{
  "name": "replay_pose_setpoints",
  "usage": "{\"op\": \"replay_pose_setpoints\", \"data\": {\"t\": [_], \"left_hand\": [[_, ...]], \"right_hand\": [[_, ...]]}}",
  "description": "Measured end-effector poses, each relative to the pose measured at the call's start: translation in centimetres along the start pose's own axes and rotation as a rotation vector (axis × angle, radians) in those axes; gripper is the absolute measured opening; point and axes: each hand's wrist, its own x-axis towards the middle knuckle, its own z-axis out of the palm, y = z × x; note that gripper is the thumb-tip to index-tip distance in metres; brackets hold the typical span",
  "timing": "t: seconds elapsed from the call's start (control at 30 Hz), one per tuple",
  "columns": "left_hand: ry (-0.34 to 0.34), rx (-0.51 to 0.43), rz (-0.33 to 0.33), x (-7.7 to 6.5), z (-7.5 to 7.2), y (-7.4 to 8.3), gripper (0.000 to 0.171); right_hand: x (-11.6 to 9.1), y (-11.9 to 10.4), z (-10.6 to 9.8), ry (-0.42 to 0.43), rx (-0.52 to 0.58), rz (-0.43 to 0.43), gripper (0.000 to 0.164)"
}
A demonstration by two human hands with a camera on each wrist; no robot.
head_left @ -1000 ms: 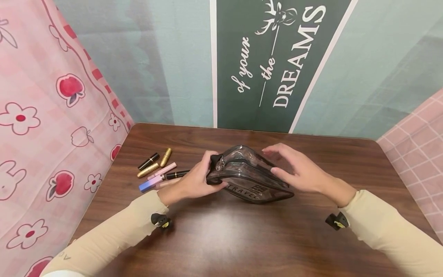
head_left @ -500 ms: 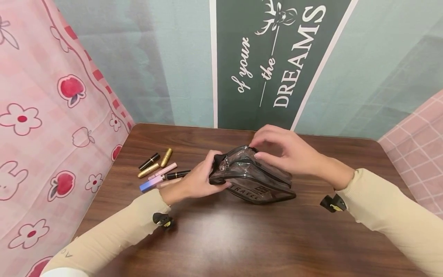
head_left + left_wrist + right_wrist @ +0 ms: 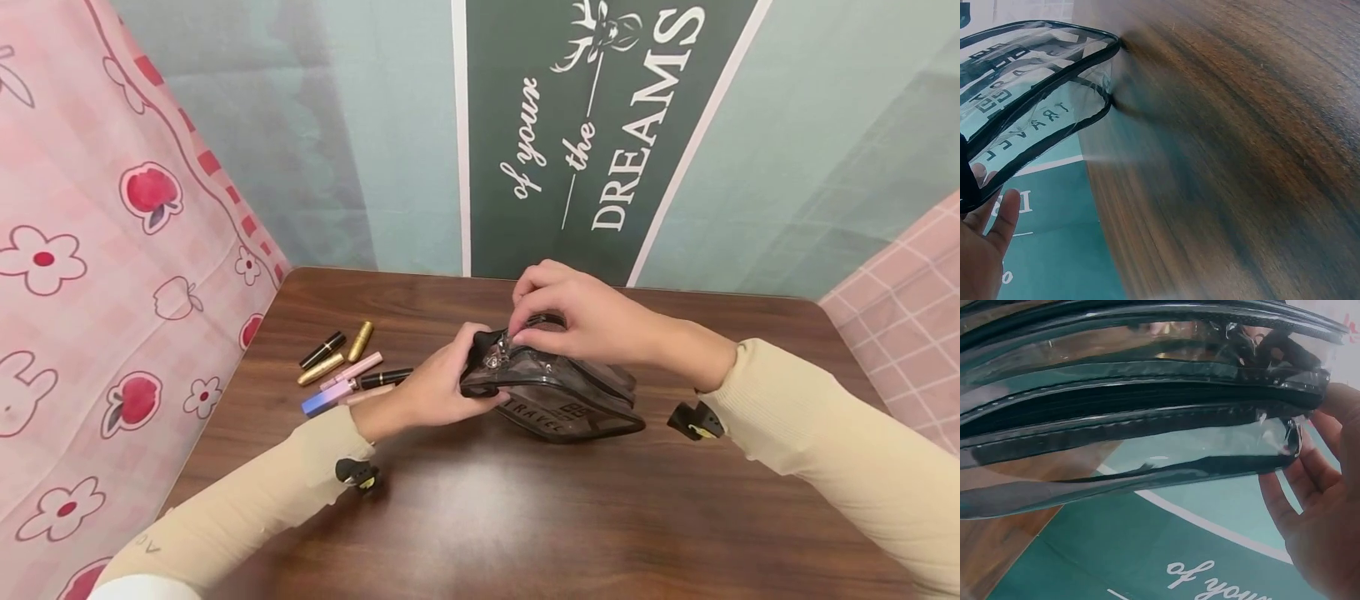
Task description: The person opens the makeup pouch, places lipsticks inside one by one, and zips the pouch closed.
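A clear, black-trimmed travel pouch stands tilted on the table, its printed side facing me. My left hand grips the pouch's left end, thumb on the near side. My right hand arches over the top, thumb and fingertips pinched together at the zipper's left end; they hide the pull itself. In the right wrist view, the dark zipper runs along the pouch toward the fingers at the right. Part of the pouch spreads above a hand in the left wrist view.
Left of the pouch lie several makeup tubes: a black one, gold ones, a pink one and a blue-purple one. Another black tube lies by my left hand. A green banner hangs behind the wooden table.
My right hand has moved left along the top of the pouch, from its right side to the zipper's left end, and its fingers have closed. My left hand keeps its grip.
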Motion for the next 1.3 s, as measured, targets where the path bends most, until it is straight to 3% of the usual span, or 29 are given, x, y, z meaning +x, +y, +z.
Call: {"op": "replay_pose_setpoints", "data": {"t": [0.3,0.73,1.03,1.3], "left_hand": [[-0.015,-0.022,0.033,0.5,0.2,0.3,0.067],[-0.032,-0.03,0.02,0.8,0.2,0.4,0.062],[-0.056,-0.028,0.015,1.0,0.4,0.4,0.055],[-0.067,-0.056,0.007,1.2,0.3,0.7,0.054]], "right_hand": [[1.7,-1.3,-0.1,-0.13,-0.111,0.065,0.006],[3.3,-2.3,-0.6,-0.373,-0.212,0.16,0.008],[3.6,-3.3,-0.8,-0.471,-0.236,0.186,0.011],[3.6,-3.2,-1.0,-0.5,-0.196,0.197,0.012]]}}
